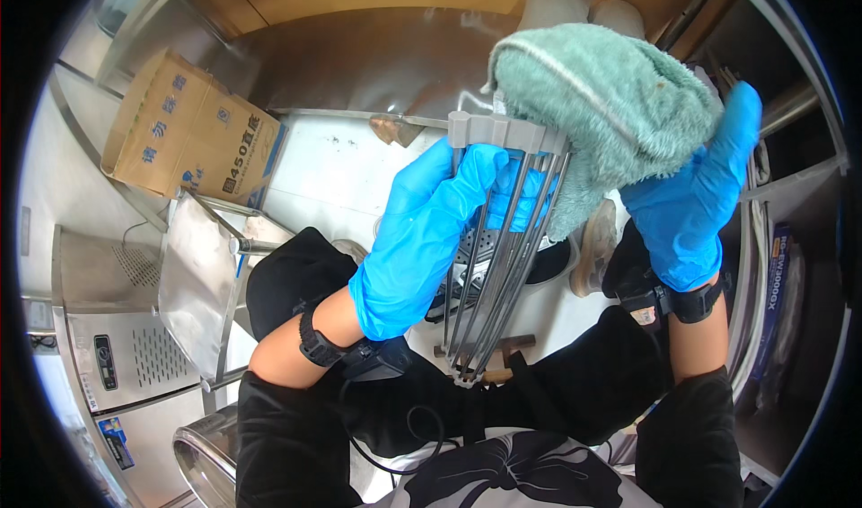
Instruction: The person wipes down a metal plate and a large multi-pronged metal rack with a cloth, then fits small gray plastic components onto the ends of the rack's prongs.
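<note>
My left hand (431,225), in a blue disposable glove, grips a bundle of thin metal rods (498,279) just below its grey ribbed end piece (505,131). The rods run down toward my lap, where a smaller end piece shows. My right hand (687,198), gloved in blue too, is raised at the right with its thumb apart from the palm. A fluffy green cloth (606,97) with a pale edge lies over the fingers of that hand and against the grey end piece. The cloth hides how the right fingers are bent.
An open cardboard box (195,131) stands at upper left, above a metal-framed stand (202,286). Stainless steel cabinets (135,353) line the left side. A shelf unit at right holds a dark blue box (774,299). Below the rods, a basket with dark items sits on the white floor.
</note>
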Demonstrator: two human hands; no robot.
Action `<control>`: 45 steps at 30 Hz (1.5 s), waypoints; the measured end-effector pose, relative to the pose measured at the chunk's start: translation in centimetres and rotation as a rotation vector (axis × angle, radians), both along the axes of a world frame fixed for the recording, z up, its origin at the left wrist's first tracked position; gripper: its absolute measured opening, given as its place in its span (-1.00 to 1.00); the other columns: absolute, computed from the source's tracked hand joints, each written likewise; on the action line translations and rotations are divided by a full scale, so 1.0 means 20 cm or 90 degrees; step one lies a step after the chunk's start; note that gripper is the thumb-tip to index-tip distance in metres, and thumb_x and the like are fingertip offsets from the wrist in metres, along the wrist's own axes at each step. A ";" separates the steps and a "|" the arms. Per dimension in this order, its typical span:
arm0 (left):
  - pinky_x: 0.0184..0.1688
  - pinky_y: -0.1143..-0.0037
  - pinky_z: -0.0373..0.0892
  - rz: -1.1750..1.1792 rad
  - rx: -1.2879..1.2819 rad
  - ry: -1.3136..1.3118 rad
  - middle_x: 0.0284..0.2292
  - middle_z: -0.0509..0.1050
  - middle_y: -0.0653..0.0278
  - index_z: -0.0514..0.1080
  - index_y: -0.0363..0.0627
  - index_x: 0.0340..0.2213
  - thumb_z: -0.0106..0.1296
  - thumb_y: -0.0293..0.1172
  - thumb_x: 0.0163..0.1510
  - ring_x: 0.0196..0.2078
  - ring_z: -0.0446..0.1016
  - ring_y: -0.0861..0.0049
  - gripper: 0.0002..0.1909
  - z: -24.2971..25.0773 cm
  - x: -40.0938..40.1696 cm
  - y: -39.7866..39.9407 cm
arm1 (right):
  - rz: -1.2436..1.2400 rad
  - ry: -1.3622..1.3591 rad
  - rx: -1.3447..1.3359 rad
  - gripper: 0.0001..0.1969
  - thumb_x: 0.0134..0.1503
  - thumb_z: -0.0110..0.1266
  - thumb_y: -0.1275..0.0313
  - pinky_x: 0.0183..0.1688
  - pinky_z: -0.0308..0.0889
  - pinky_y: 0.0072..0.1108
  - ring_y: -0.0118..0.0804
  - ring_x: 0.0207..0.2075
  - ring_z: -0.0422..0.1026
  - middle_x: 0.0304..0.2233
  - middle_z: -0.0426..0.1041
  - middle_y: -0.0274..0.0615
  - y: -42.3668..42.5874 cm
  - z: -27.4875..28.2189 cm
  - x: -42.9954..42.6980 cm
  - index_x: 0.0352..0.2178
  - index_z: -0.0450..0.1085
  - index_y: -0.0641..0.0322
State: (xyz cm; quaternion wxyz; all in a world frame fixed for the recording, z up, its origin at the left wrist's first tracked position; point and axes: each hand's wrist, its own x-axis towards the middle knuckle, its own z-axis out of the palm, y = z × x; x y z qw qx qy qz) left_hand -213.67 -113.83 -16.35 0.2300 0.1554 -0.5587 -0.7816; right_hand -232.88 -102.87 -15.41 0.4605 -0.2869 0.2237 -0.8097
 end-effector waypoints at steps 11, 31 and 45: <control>-0.25 0.60 0.35 -0.003 -0.021 -0.038 -0.39 0.42 0.27 0.33 -0.29 -0.26 -0.18 -0.22 0.15 -0.36 0.40 0.61 -0.67 0.00 -0.01 0.02 | -0.207 0.728 0.133 -0.54 -0.06 0.16 0.41 -0.11 0.30 -0.53 -0.24 -0.18 0.42 -0.17 0.40 -0.12 -0.12 -0.06 0.19 -0.09 0.27 0.29; -0.18 0.68 0.26 -0.045 0.011 0.057 -0.31 0.39 0.35 0.29 -0.28 -0.13 -0.15 -0.35 0.15 -0.27 0.32 0.73 -0.69 -0.04 -0.02 0.12 | -0.415 0.722 0.091 -0.74 0.11 -0.09 0.50 -0.18 0.33 -0.59 -0.39 -0.27 0.43 -0.27 0.44 -0.13 -0.16 -0.09 0.24 -0.15 0.27 0.39; -0.22 0.64 0.37 -0.083 0.215 0.042 -0.36 0.44 0.28 0.33 -0.32 -0.24 -0.14 -0.32 0.14 -0.32 0.42 0.66 -0.72 -0.04 -0.05 -0.01 | -0.109 0.158 0.123 -0.60 0.10 -0.03 0.32 -0.02 0.24 -0.60 -0.36 -0.10 0.35 -0.10 0.34 -0.19 -0.15 -0.05 0.09 -0.04 0.22 0.25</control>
